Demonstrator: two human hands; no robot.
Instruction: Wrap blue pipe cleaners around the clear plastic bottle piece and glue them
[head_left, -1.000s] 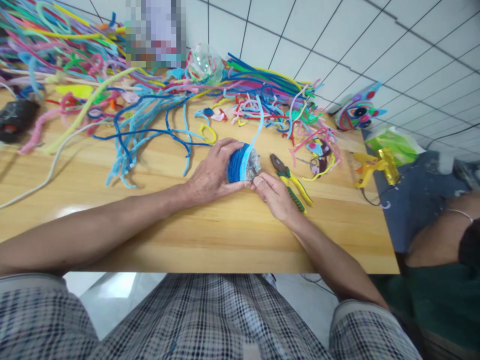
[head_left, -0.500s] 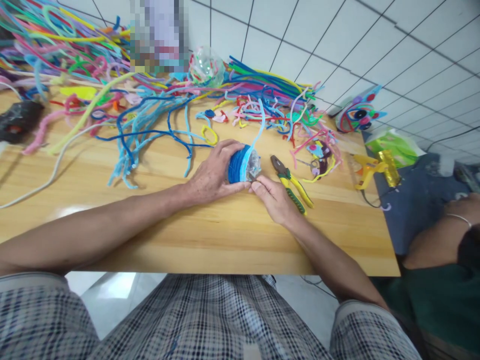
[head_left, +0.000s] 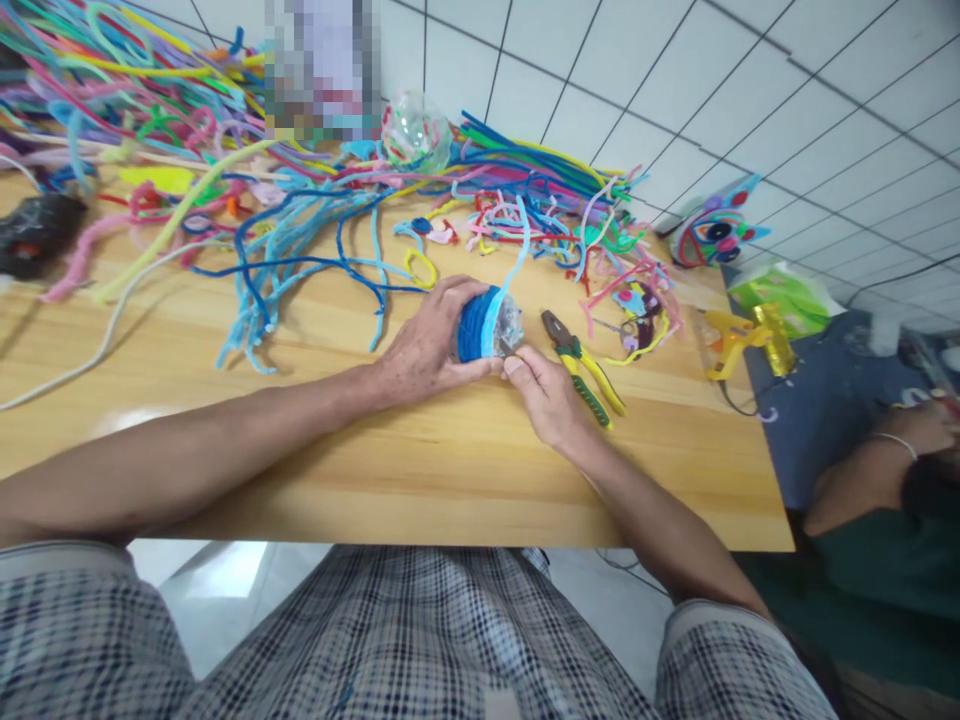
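My left hand (head_left: 424,345) is wrapped round a clear plastic cup-like piece (head_left: 510,322) lying on its side, its body wound with dark blue pipe cleaner (head_left: 474,330). A light blue pipe cleaner (head_left: 521,240) circles it beside the dark blue winding, and its loose end sticks up and away. At the near edge of the clear end, my right hand (head_left: 551,395) is closed in a pinch. Something thin and dark shows at those fingertips, too small to name. Just right of the piece lie pliers (head_left: 589,370) with yellow and green handles.
Heaps of coloured pipe cleaners (head_left: 292,240) spread along the back of the wooden table (head_left: 420,470). A clear plastic ball (head_left: 415,130) sits among them. To the right are a yellow glue gun (head_left: 731,340), a decorated mask-like piece (head_left: 716,225) and another person's arm (head_left: 862,475).
My hands keep nearly the same grip and place on the wrapped piece. At the right, the other person's hand has shifted slightly.
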